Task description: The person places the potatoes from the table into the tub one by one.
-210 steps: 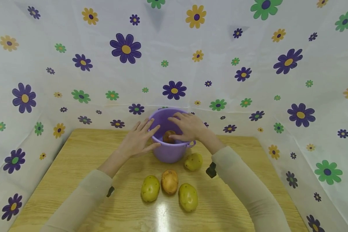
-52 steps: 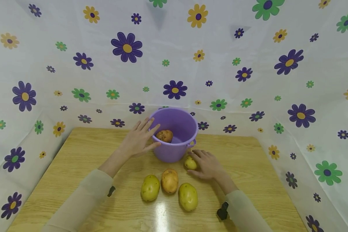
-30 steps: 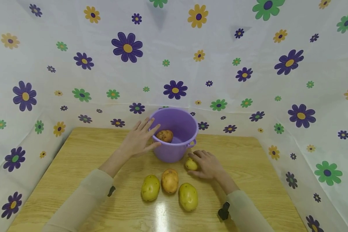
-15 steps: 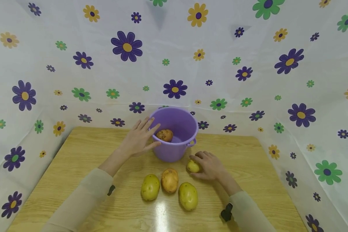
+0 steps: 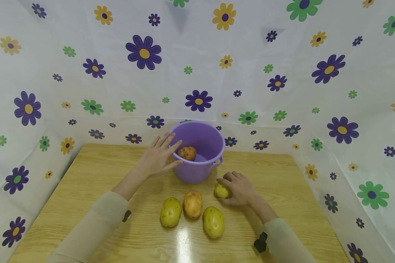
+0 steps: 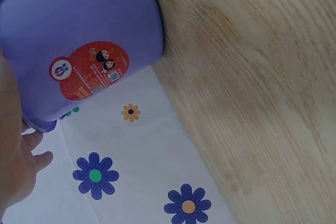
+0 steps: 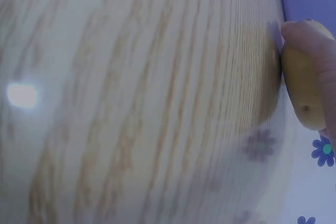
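A purple bucket [image 5: 197,166] stands at the back of the wooden table [image 5: 85,182] with a brown potato [image 5: 187,153] inside. My left hand [image 5: 158,157] rests flat against the bucket's left side, fingers straight; the left wrist view shows the bucket [image 6: 79,40] with its red label. My right hand [image 5: 238,188] curls round a small yellow potato [image 5: 221,190] just right of the bucket's base; the right wrist view shows that potato [image 7: 304,93] under my fingers.
Three more potatoes lie in a row near the table's front: a yellow one [image 5: 170,212], an orange-brown one [image 5: 192,204] and another yellow one [image 5: 213,222]. A flowered white sheet [image 5: 283,91] walls in the table at the back and both sides.
My right hand left the bucket, came down on the small yellow potato, closed round it and drew it slightly toward me. The left hand has stayed on the bucket.
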The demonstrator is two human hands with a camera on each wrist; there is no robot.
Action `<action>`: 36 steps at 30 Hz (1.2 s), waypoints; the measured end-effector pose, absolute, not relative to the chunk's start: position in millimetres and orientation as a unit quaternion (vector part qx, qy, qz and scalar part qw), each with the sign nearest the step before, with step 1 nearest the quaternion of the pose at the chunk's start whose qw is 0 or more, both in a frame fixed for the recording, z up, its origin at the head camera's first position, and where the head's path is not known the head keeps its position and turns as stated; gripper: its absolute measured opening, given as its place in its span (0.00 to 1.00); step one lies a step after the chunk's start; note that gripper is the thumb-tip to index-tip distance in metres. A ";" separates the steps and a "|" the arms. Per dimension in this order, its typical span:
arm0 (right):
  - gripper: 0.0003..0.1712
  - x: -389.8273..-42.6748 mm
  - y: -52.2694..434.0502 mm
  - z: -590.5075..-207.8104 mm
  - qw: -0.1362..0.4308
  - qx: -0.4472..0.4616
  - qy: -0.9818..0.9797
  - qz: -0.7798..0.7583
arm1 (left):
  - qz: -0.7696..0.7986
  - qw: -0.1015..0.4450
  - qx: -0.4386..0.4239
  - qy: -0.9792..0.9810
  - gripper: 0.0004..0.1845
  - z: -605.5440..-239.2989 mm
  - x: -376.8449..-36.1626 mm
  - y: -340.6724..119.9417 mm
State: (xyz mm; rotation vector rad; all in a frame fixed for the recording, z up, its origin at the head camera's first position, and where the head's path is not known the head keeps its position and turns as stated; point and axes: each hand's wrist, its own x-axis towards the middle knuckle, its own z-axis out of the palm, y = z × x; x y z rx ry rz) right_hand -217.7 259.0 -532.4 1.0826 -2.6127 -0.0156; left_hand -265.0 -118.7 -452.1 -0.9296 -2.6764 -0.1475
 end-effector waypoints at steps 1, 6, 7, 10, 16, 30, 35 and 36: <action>0.41 -217.1 259.4 -531.8 0.156 0.378 -0.913 -0.008 | -0.051 0.151 -0.324 -0.933 0.58 -452.1 -265.1 -118.6; 0.41 -215.1 260.8 -529.6 0.150 0.379 -0.913 -0.013 | -0.050 0.146 -0.323 -0.934 0.57 -451.5 -264.9 -118.7; 0.41 -214.8 261.3 -529.3 0.151 0.379 -0.913 -0.014 | -0.051 0.145 -0.322 -0.934 0.58 -451.5 -264.9 -118.7; 0.42 -213.9 263.2 -527.8 0.160 0.382 -0.910 -0.017 | -0.051 0.144 -0.321 -0.935 0.59 -451.6 -264.6 -118.3; 0.43 -212.5 267.1 -524.1 0.185 0.390 -0.902 -0.020 | -0.051 0.151 -0.322 -0.933 0.60 -451.8 -264.3 -117.5; 0.42 -207.7 267.8 -500.8 0.202 0.405 -0.891 -0.032 | -0.052 0.149 -0.321 -0.934 0.61 -451.2 -263.4 -118.3; 0.41 -207.2 268.0 -491.5 0.203 0.407 -0.889 -0.047 | -0.052 0.142 -0.322 -0.935 0.56 -451.2 -263.6 -118.7; 0.41 -206.9 268.0 -489.5 0.202 0.407 -0.889 -0.046 | -0.052 0.140 -0.321 -0.935 0.54 -451.2 -263.7 -118.8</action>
